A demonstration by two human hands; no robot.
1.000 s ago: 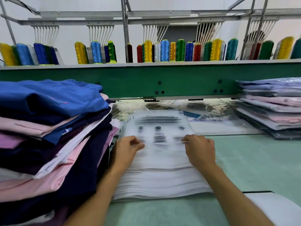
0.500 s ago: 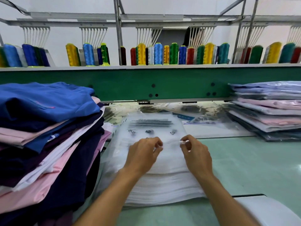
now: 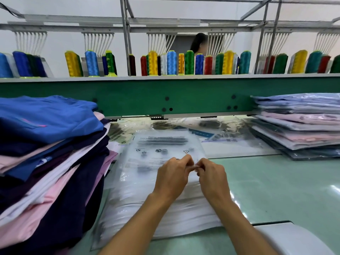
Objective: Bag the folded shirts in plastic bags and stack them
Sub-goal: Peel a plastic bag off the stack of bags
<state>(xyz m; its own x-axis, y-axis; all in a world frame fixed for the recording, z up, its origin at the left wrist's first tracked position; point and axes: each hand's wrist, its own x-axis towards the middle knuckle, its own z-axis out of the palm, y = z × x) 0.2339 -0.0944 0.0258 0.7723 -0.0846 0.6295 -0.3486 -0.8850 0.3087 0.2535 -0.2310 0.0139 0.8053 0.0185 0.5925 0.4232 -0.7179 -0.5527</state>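
The stack of plastic bags (image 3: 156, 214) lies in the middle of the pale green surface (image 3: 276, 190), close to its near edge. Its long axis runs from the near edge toward the far edge. The top bag (image 3: 161, 150) is frosted clear film, and its end with the dark print and small symbols points toward the far edge, away from the person. Which end is the mouth cannot be told.

Both hands meet over the middle of this stack. The left hand (image 3: 173, 178) and the right hand (image 3: 211, 179) have their fingers curled and drawn together, and the tips of both pinch a small bit of the top bag's film between them. The fingertips of the two hands nearly touch.

Along the left edge a tall, slumped pile of folded shirts (image 3: 51, 162) in blue, navy, pink and white leans against the bag stack, its lower layers overlapping the left side. At the right edge, well apart from the hands, sits a neat stack of bagged shirts (image 3: 298, 126) in pale blue and pink. Loose bags (image 3: 230, 144) lie flat behind the stack toward the far edge, under a green machine beam (image 3: 184, 92) that closes off that side. Thread cones (image 3: 171, 62) of many colours stand in a row on top of the beam. A white rounded object (image 3: 294, 240) sits at the near right corner.
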